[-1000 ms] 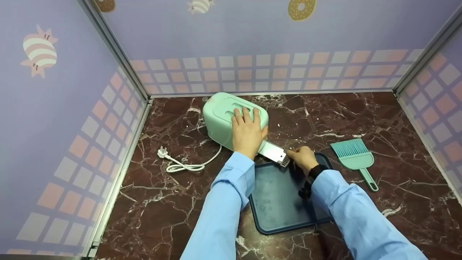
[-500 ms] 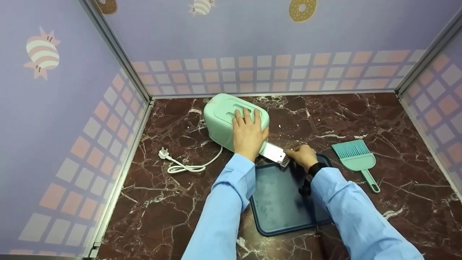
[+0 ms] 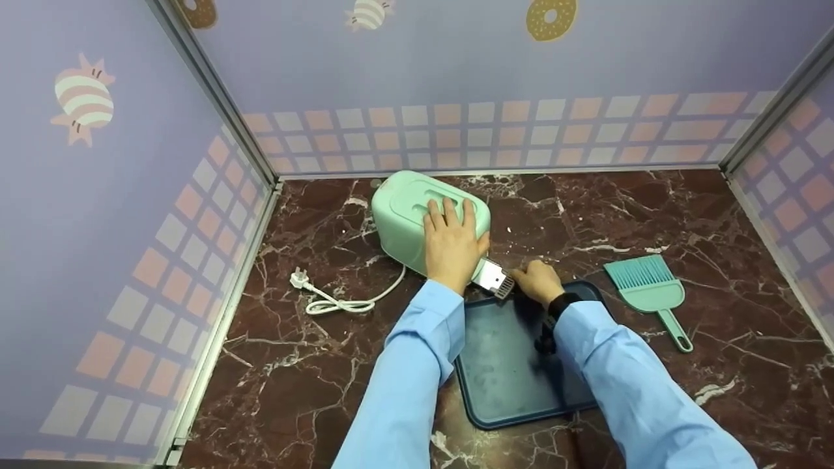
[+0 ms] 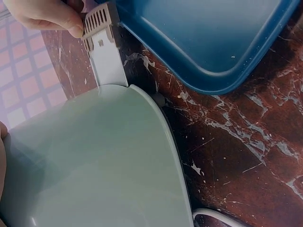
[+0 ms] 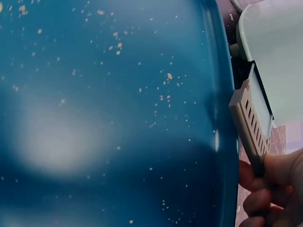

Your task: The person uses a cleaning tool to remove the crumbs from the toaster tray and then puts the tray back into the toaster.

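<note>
A mint-green toaster (image 3: pixel 399 225) stands on the marbled surface, turned at an angle. My left hand (image 3: pixel 451 251) rests on its top with fingers laid out toward the slots. From the toaster's near end sticks out a flat metal crumb tray (image 3: pixel 490 273) with a slotted end piece. My right hand (image 3: pixel 539 281) pinches the outer corner of that end piece between thumb and fingers, as the right wrist view shows. Beneath the end piece lies the raised edge of a dark blue serving tray (image 3: pixel 502 371). Crumbs (image 5: pixel 118 46) are scattered over the serving tray.
A mint-green dustpan and brush set (image 3: pixel 651 293) lies to the right. The white power cord (image 3: pixel 339 305) with its plug (image 3: pixel 300 279) is coiled on the left. Small crumbs (image 3: pixel 509 229) dot the surface beside the toaster. Patterned walls (image 3: pixel 417 65) enclose the back and sides.
The crumb tray has slid farther into the toaster, so less of it sticks out. My right hand has moved with it toward the toaster. My left hand stays on top.
</note>
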Demonstrator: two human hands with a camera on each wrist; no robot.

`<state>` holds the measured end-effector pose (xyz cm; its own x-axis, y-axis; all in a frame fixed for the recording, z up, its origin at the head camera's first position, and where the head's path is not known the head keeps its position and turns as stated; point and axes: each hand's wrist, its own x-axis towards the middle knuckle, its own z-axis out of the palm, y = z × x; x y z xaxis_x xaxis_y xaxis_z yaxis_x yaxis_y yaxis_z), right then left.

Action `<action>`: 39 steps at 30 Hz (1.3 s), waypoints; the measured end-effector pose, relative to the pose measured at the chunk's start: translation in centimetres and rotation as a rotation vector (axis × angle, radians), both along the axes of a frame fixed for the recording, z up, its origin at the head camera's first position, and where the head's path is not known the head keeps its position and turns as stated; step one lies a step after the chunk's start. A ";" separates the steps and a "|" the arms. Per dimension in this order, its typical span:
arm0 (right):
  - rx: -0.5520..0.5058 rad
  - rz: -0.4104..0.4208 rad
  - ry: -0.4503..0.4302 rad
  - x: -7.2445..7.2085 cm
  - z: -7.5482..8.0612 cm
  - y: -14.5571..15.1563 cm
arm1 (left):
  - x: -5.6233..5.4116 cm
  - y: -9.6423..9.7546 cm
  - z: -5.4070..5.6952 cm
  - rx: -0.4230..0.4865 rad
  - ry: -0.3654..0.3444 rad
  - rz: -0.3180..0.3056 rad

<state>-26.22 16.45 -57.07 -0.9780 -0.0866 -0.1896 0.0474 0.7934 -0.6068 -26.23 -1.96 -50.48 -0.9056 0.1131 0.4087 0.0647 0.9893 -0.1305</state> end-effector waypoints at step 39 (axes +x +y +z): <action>0.066 0.010 -0.081 -1.1 -0.5 -2.7 | -0.1 0.0 -0.3 -0.011 0.055 -0.005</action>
<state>-27.36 13.72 -57.54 -0.9583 -0.0809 -0.2740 0.0864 0.8320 -0.5480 -26.38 -1.93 -50.83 -0.8812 0.1224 0.4567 0.0620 0.9875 -0.1451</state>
